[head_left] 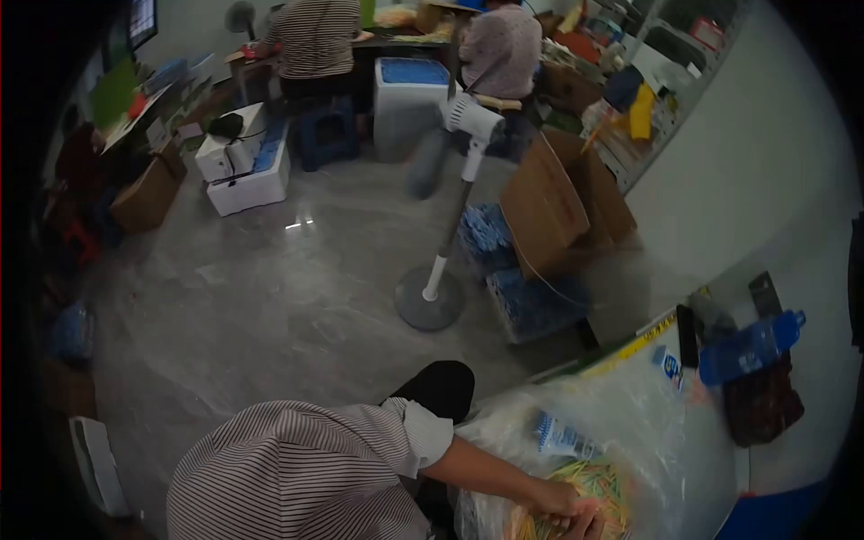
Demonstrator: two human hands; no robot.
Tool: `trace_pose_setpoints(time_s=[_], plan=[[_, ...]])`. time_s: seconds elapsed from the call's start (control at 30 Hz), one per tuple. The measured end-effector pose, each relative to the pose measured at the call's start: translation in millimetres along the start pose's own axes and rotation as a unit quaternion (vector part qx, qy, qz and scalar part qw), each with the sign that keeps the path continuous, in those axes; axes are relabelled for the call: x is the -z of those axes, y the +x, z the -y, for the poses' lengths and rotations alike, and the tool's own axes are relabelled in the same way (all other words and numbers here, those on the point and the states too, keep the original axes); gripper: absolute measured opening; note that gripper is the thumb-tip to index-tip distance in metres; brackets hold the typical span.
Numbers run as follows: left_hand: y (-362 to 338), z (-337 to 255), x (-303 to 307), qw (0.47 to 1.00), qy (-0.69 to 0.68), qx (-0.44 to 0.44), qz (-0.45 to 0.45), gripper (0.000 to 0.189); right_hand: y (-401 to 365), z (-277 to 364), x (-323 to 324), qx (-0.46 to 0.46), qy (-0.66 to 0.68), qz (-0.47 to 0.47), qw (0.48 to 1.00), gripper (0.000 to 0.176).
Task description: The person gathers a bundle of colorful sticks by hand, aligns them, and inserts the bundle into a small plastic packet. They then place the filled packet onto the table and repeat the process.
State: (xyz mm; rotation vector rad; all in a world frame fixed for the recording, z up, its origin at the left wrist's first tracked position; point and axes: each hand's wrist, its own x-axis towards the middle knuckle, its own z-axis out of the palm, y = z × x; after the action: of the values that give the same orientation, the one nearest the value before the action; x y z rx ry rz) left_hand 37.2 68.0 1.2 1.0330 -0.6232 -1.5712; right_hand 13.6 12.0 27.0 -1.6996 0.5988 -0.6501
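Note:
My left hand [558,501] reaches in from the striped sleeve over a pile of thin coloured strips [589,477], yellow, green, orange and pink. Its fingers are bent closed; what they hold is too small to make out. Close against it at the bottom edge is my right hand [587,525], partly cut off, its fingers curled. The strips lie on a clear plastic sheet or bag [504,423] spread on the table [711,459]. A blue and white packet [565,438] rests on the plastic just beyond the strips.
A blue bottle [751,349] lies near the wall. On the floor stand a fan [430,297], an open cardboard box [549,202], blue bundles [535,301], a blue stool [326,135] and a white foam box [252,184]. Two people [315,40] sit at the far bench.

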Motion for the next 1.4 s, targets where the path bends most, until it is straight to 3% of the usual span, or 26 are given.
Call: trace_pose_setpoints(time_s=[0.03,0.1,0.5,0.7,0.97,1.2,1.4], plan=[[13,16,3,1.000,0.005,-0.012,-0.017,0.037,8,4,-9,0.019,0.006,0.014,1.000,0.018],[30,42,15,0.988,0.002,-0.139,0.068,0.031,17,11,-24,0.051,0.011,0.028,0.998,0.018],[35,28,25,0.964,0.083,-0.253,0.025,0.029,27,26,-43,0.165,-0.015,0.028,0.986,0.017],[10,9,29,0.940,0.118,-0.310,-0.078,0.028,25,30,-99,0.211,0.010,0.097,0.973,0.016],[-207,-9,16,0.876,0.146,-0.386,-0.249,0.028,3,36,-187,0.270,0.045,0.228,0.934,0.016],[-249,-10,-4,0.823,0.186,-0.424,-0.329,0.027,-12,40,-225,0.320,0.061,0.270,0.906,0.016],[-372,4,-40,0.781,0.214,-0.449,-0.378,0.026,-21,37,-250,0.357,0.064,0.291,0.885,0.015]])
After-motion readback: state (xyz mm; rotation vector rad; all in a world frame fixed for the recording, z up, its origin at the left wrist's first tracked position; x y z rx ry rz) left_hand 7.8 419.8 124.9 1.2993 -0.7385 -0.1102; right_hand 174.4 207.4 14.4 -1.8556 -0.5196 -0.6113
